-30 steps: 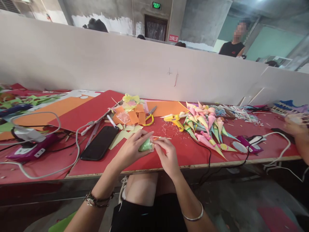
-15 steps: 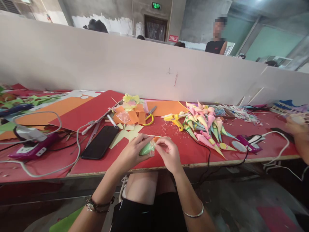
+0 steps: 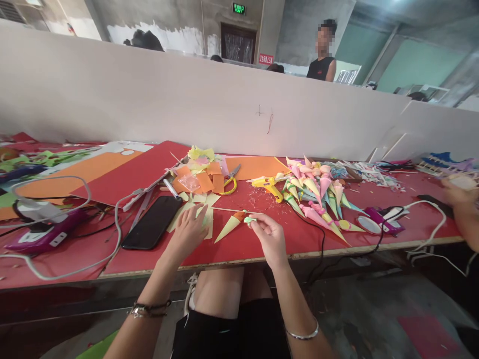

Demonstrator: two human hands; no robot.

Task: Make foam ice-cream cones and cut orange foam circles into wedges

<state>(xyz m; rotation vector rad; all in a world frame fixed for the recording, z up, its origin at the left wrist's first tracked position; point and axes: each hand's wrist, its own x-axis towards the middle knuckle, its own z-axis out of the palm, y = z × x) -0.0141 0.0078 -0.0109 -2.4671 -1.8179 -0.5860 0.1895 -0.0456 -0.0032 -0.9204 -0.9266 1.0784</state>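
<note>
My right hand (image 3: 268, 238) is closed in a pinch on a small lump of pale green clay (image 3: 250, 221), held just right of a paper cone. This pale yellow paper cone (image 3: 226, 230) with an orange top lies on the red table, its tip toward me. A thin stick (image 3: 228, 210) rests behind it. To the left, my left hand (image 3: 188, 229) is open, fingers spread over pale yellow paper pieces (image 3: 207, 224). What lies under its palm is hidden. A black phone (image 3: 152, 223) sits beside that hand.
Behind are scissors (image 3: 231, 182), orange paper scraps (image 3: 204, 180) and a yellow glue gun (image 3: 268, 186). Several decorated cones (image 3: 318, 192) are heaped at the right, near a purple power strip (image 3: 387, 222) and cords. Another person's hand (image 3: 458, 192) shows at the far right.
My hands have moved apart, the left one going left onto the paper. The clear bag of green clay no longer shows. My right hand now holds a small green lump, and the cone is uncovered.
</note>
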